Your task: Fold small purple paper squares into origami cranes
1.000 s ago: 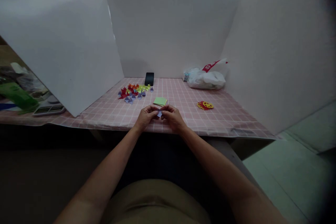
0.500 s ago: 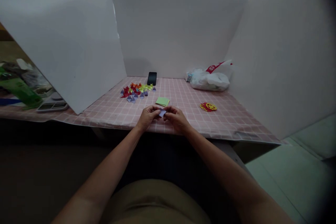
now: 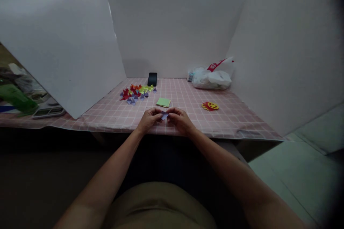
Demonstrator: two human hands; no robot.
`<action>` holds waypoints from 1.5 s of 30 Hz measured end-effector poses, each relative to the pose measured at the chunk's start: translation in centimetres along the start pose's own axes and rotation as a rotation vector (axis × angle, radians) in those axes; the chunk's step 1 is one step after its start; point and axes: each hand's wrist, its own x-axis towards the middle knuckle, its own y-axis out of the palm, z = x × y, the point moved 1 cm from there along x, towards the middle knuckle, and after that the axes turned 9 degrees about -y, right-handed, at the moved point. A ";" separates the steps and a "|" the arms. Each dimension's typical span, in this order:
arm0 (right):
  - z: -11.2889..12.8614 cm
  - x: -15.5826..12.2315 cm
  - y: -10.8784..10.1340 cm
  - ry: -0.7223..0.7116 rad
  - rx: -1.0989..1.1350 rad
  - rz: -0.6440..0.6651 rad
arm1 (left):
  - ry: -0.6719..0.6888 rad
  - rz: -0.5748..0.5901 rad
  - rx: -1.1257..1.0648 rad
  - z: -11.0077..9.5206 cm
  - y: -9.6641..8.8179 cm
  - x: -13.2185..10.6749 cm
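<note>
A small piece of purple origami paper (image 3: 164, 115) is pinched between both hands near the table's front edge. My left hand (image 3: 149, 118) grips its left side with thumb and fingers. On the other side, my right hand (image 3: 180, 120) is closed on the paper's right part. Fingertips cover some of its folds. Just beyond the hands lies a stack of square paper sheets (image 3: 163, 102), light green on top. Farther left sits a cluster of small folded paper figures (image 3: 135, 93) in red, orange, yellow and purple.
A black phone (image 3: 152, 79) lies by the back panel. To the right are red and yellow cut-out shapes (image 3: 210, 106) and a white plastic bag (image 3: 212, 79). White panels (image 3: 177, 28) enclose the table. A scale (image 3: 48, 111) and green bottle (image 3: 17, 98) stand outside the left panel.
The whole view has shifted slightly. Both hands still pinch the purple paper, which shows at a slightly different angle between the fingers.
</note>
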 end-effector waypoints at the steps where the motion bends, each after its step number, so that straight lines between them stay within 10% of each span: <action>1: 0.0 0.0 0.0 -0.002 -0.003 -0.001 | 0.000 0.001 0.003 0.0 0.0 0.0; 45: -0.2 -0.1 0.1 -0.184 -0.299 -0.027 | -0.138 0.094 0.001 0.2 -0.1 0.3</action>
